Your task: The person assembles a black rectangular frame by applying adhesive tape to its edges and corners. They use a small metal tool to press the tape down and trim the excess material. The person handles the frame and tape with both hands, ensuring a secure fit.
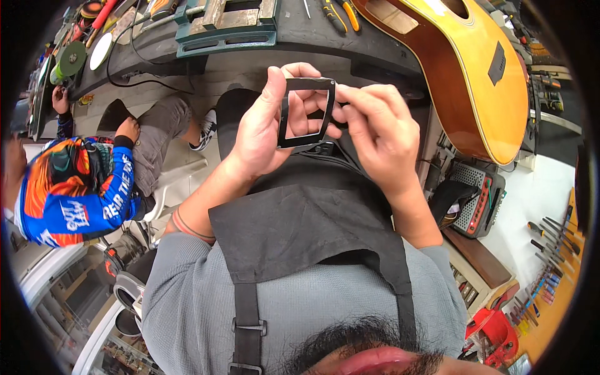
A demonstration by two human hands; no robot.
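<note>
In front of my apron, my left hand (257,131) grips a small black rectangular frame (284,119) with rounded corners and an open middle. My left thumb lies along its left side. The other left fingers curl behind it and show through the opening. At the frame's upper right edge, my right hand (389,128) pinches with thumb and forefinger. Something small and dark shows between those right fingertips, too small to name. Both hands are raised above my lap, between my body and the workbench (300,40).
A green vise (228,34) and orange-black pliers (340,15) are on the bench. An acoustic guitar body (469,62) juts in at the right, above an amplifier (472,197). At the left sits a person in a bright jersey (81,187), near a green disc (72,58).
</note>
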